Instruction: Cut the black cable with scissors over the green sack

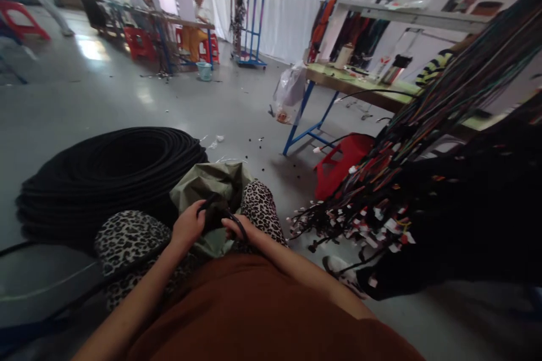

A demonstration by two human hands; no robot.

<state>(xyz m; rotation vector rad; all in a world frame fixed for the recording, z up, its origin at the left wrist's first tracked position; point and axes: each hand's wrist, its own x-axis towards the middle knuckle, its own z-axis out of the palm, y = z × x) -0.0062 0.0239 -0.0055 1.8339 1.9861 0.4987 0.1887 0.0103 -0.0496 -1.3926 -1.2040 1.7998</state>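
Above my lap, my left hand (188, 225) is closed around the end of a black cable (207, 203), which runs back along my forearm. My right hand (237, 227) grips black-handled scissors (242, 230), one handle loop showing past the fingers. Their blades are dark and hard to make out against the bag behind. Between my knees stands an open olive-green bag (197, 180), just beyond and below both hands. To the left lies a large coil of black cable (114, 175) on the floor.
A thick bundle of wires with white connectors (381, 225) hangs at the right, near a red stool (345, 161). Behind it stands a workbench (359, 82) with a plastic bag (290, 87) at its corner. Farther back are a blue rack (254, 25) and a seated person (199, 22).
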